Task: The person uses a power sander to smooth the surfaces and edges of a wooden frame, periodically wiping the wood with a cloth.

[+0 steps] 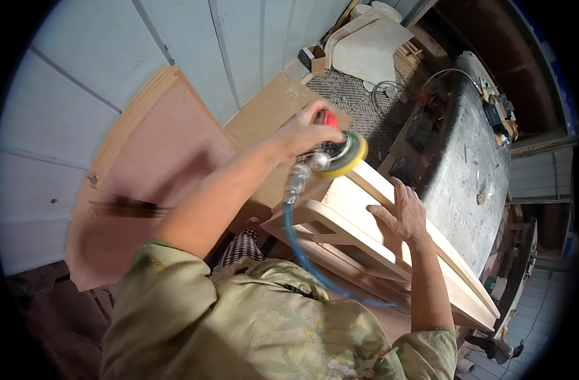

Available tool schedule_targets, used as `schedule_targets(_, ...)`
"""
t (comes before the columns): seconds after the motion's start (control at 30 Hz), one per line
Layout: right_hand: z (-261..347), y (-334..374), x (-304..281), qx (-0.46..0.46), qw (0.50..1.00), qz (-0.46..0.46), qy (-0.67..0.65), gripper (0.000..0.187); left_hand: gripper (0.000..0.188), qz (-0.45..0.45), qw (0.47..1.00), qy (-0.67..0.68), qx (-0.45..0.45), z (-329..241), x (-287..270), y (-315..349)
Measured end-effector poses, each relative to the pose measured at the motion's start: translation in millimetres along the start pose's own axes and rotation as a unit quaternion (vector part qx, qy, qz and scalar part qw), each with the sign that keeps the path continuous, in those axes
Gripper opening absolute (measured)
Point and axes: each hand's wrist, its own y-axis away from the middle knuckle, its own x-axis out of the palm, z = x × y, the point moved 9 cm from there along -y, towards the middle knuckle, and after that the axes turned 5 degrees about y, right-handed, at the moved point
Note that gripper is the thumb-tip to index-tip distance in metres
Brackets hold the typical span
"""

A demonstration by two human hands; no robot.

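Well, the biggest thing around the wooden frame (pixel 356 206) is the pale, ribbed wall (pixel 181 50), which stands beyond it on the left. Next in size is the grey, scuffed bench (pixel 470 158), running along the right side of the frame, with small scraps scattered on its top. To the left of the frame leans a large pink panel (pixel 169 136) with a light wooden border. The frame itself, made of pale rails with slanting pieces between them, lies slantwise in front of the person, its far end pointing away toward the upper left and its near end toward the lower right. A tan sheet (pixel 264 104) lies past the frame's far end, and a pale board (pixel 368 47) lies well beyond that end. From the lower part of the frame a blue hose (pixel 292 234) loops up to its far end. A small open box (pixel 311 59) sits well past that same end.

The right hand (pixel 406 218) lies on the frame's right-hand rail, fingers extended and thumb spread away from them. The left hand (pixel 302 133) is at the frame's far end, fingers curled around a red and black sander (pixel 337 156). The sander's yellow-edged green disc is tilted at that end of the frame; whether it touches the wood, I cannot tell.
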Motion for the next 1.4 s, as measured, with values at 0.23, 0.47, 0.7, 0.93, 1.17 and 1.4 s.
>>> schedule_targets(0.23,6,-9,-9,0.017,0.994,-0.105,-0.026,0.064,0.055,-0.046,0.958,0.267,-0.096,86,-26,17)
schedule_targets(0.47,-2,-8,-6,0.025,0.993,-0.106,-0.039,0.062,0.060,0.067,0.860,-0.492,0.114,-74,89,-4)
schedule_targets(0.7,0,-7,-8,0.035,0.994,-0.103,-0.020,0.062,0.056,-0.055,0.972,-0.211,0.090,-7,-9,22)
schedule_targets(0.93,-3,-3,-8,0.045,0.993,-0.109,-0.020,0.063,0.055,-0.156,0.857,-0.290,0.396,-22,-5,74)
schedule_targets(1.17,0,-5,-11,0.046,0.993,-0.100,-0.047,0.060,0.052,-0.135,0.758,-0.510,0.384,-29,-7,78)
schedule_targets(1.4,-1,-5,-12,0.032,0.988,-0.151,-0.025,0.061,0.052,-0.025,0.861,-0.356,0.362,-65,36,57)
